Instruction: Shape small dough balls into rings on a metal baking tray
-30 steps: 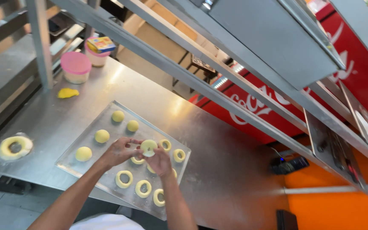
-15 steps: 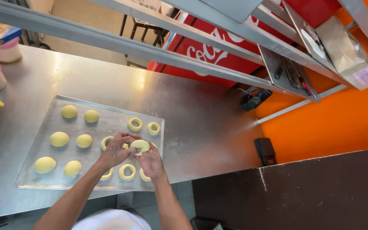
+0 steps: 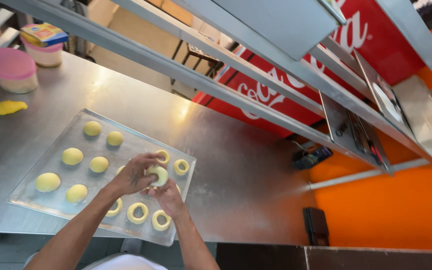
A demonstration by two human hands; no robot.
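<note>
Both my hands meet over a metal baking tray on a steel table. My left hand and my right hand together pinch one pale yellow dough piece, held just above the tray. Several round dough balls lie on the tray's left half. Several dough rings lie on its right half, around and below my hands. Some rings are partly hidden under my hands.
A pink-lidded tub and a second tub with a box on top stand at the table's far left. A yellow dough lump lies near them. A steel rack bar crosses overhead. A red cooler stands behind the table.
The view has swung right and come closer. My hands stay together on the dough piece over the tray's right half, working it between the fingers.
</note>
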